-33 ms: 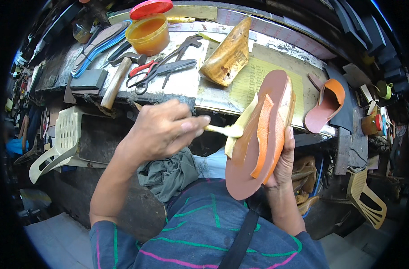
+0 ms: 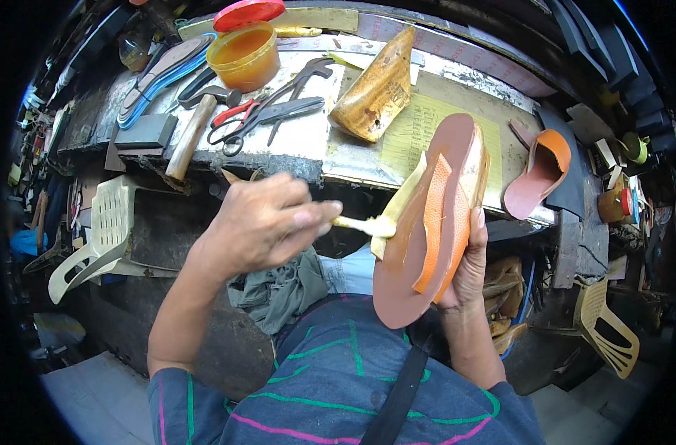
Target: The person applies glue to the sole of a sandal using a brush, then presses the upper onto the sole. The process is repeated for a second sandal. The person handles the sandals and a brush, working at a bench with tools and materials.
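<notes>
Left hand [image 2: 267,222] pinches the brush [image 2: 358,224], its tip shifted slightly toward 8 o'clock, over the pale strip [image 2: 402,197]; right hand [image 2: 469,273] grips the sole [image 2: 403,298], so brushing apparently continues there.

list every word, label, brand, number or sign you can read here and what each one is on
Yellow sheet: rows of writing, too small and blurred to read.
Pale strip along the back of the bench: red print; I won't copy its wording.
Sole and orange strap: no text that I can make out.
Anything elsewhere: too small or blurred to read.
</notes>
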